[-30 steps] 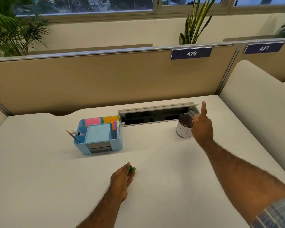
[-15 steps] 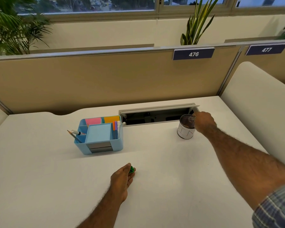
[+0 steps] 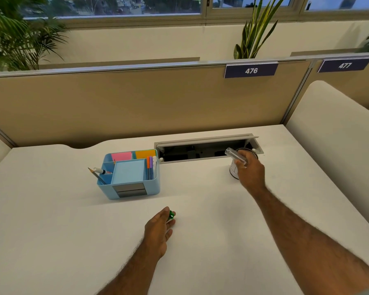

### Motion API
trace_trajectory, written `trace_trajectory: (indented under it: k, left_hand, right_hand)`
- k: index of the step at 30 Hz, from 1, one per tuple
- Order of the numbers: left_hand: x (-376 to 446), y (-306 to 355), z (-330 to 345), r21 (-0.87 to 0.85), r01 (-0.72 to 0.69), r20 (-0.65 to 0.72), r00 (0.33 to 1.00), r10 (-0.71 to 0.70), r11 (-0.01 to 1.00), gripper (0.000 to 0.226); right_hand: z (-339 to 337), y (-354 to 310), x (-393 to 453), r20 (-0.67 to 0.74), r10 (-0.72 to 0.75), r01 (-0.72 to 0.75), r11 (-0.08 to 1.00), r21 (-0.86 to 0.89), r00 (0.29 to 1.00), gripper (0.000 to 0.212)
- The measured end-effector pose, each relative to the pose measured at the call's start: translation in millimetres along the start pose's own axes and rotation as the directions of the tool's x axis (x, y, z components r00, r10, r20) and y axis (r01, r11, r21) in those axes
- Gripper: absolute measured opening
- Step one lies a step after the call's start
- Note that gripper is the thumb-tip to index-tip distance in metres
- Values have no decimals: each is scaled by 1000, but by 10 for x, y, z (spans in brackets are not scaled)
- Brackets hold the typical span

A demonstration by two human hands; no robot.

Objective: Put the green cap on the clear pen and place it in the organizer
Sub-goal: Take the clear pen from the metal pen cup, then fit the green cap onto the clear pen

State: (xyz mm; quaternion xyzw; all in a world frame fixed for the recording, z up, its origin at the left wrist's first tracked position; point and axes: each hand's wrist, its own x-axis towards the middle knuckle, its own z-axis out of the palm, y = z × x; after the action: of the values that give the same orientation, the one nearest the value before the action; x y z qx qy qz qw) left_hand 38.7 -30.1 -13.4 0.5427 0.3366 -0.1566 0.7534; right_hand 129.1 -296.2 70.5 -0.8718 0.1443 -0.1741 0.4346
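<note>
We see the right hand (image 3: 250,172) with its grip closed around the clear plastic pen (image 3: 235,156), just over the small white cup (image 3: 233,172). The pen's long axis is tilted, and its free end points up and to the left, toward the light blue plastic organizer (image 3: 129,174). The left hand (image 3: 158,231) rests on the white tabletop (image 3: 51,231), its fingertips pinching the small green cap (image 3: 170,216).

A white desk (image 3: 62,231) carries a blue organizer (image 3: 134,188) (left of centre) and a small cup (image 3: 233,172) near the cable tray (image 3: 200,149).
</note>
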Motion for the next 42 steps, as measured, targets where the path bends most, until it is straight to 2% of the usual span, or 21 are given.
trace_trajectory:
  k: [8,17,25,42]
  left_hand:
    - [-22,62,74,-21,-53,46,998,53,998,41]
    - [-130,113,227,-102,-82,63,994,89,991,45]
    - [-191,96,251,-143,-87,41,995,94,986,37]
    - [-186,42,194,-170,-101,72,991,114,980,33]
  right_hand:
    - [360,-12,-729,99,-35,20,988,153,994,29]
    - [583,-29,-1344,246,-83,49,988,144,966,31]
    - [639,-28,-1547,342,-84,52,994,100,936,33]
    - [727,-68,-1657,368,-73,45,995,84,927,30]
